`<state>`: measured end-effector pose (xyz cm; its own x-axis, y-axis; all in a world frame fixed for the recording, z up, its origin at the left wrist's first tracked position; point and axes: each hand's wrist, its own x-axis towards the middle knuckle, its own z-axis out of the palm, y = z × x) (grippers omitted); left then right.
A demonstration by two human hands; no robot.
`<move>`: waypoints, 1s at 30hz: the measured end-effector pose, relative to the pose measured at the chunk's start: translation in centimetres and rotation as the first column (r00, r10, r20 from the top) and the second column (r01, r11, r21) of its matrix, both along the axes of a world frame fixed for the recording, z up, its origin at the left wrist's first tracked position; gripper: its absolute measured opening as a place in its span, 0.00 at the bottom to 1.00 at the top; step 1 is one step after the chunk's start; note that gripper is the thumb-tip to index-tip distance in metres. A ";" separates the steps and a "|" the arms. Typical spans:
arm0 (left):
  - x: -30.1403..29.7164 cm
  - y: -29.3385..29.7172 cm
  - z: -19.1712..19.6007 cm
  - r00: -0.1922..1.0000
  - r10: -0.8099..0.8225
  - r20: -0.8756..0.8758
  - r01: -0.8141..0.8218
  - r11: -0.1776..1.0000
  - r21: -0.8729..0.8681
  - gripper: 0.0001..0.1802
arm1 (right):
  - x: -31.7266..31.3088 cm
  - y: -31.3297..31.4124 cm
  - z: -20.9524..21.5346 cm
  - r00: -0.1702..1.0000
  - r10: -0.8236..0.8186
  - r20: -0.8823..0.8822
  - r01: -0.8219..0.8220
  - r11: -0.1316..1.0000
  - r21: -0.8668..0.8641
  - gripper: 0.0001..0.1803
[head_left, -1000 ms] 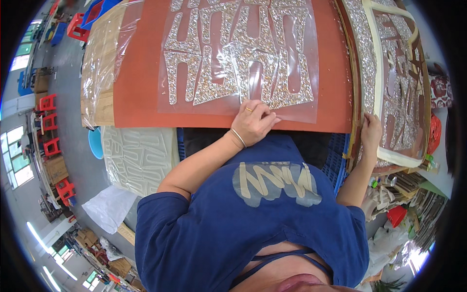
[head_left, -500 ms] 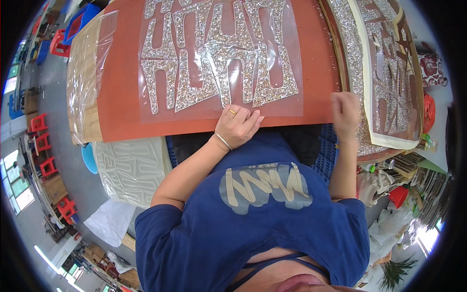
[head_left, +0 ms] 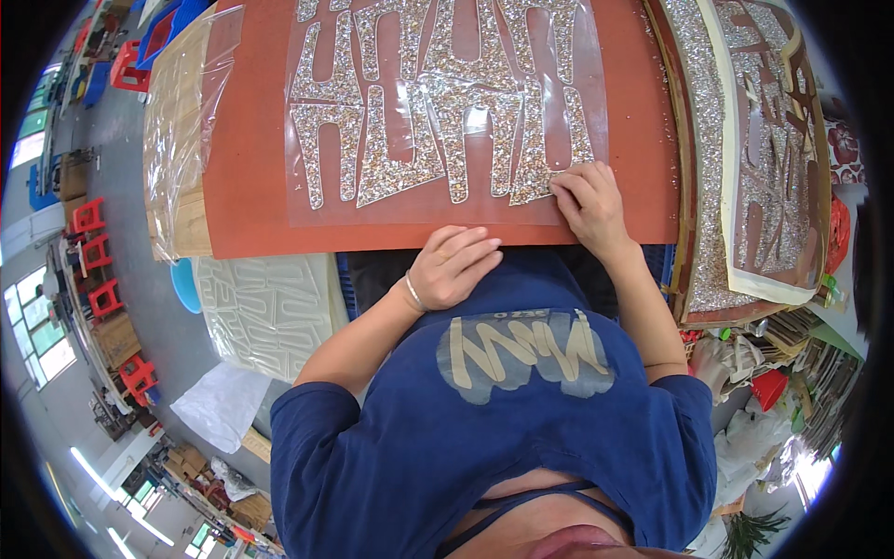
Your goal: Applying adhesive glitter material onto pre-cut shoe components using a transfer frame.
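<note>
On the red-brown work surface (head_left: 251,168) lies a clear plastic sheet (head_left: 372,216), carrying glittery cut-out panels (head_left: 400,172) covered in small silver and tan stones. My right hand (head_left: 594,207) is over the lower right corner of the panels. Its fingers are bent, with thumb and fingertips close together at the stones; anything between them is too small to make out. At the near edge of the surface rests my left hand (head_left: 454,268), fingers loosely stretched side by side, holding nothing. It wears a ring and a bracelet.
To the right stands a tray of loose glittering stones (head_left: 698,224), with a cream-edged stencil frame (head_left: 778,289) over part of it. A plastic-wrapped board (head_left: 177,121) borders the left. Pale stencil sheets (head_left: 265,312) lie lower left, beside a blue basin (head_left: 186,287).
My right hand has moved left from beside the stone tray to the panels' lower right corner. My left hand has slipped slightly nearer my body, off the sheet's edge. The view has shifted a little.
</note>
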<state>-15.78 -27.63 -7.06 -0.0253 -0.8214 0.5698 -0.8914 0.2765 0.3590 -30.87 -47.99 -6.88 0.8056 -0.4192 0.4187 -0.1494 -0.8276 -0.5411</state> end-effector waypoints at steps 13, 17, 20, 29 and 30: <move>1.1 1.3 -1.1 0.870 0.494 -0.016 -0.488 0.864 0.127 0.32 | 3.4 3.1 2.4 0.996 0.090 0.010 -0.091 0.988 0.126 0.06; 1.2 1.2 -1.3 0.872 0.487 -0.042 -0.479 0.869 0.124 0.34 | 6.3 4.0 0.9 0.953 0.300 0.040 -0.301 0.952 0.048 0.10; 1.0 1.3 -1.3 0.879 0.475 -0.027 -0.466 0.871 0.155 0.32 | 7.2 4.2 -0.2 0.928 0.373 -0.008 -0.373 0.927 -0.043 0.10; 1.3 1.3 -1.4 0.883 0.467 0.053 -0.467 0.858 0.212 0.28 | 10.2 3.5 1.6 0.862 0.404 -0.307 -0.402 0.913 0.073 0.04; 1.4 1.2 -1.3 0.885 0.462 0.053 -0.462 0.860 0.218 0.28 | 10.9 3.5 1.7 0.839 0.393 -0.377 -0.388 0.917 0.094 0.05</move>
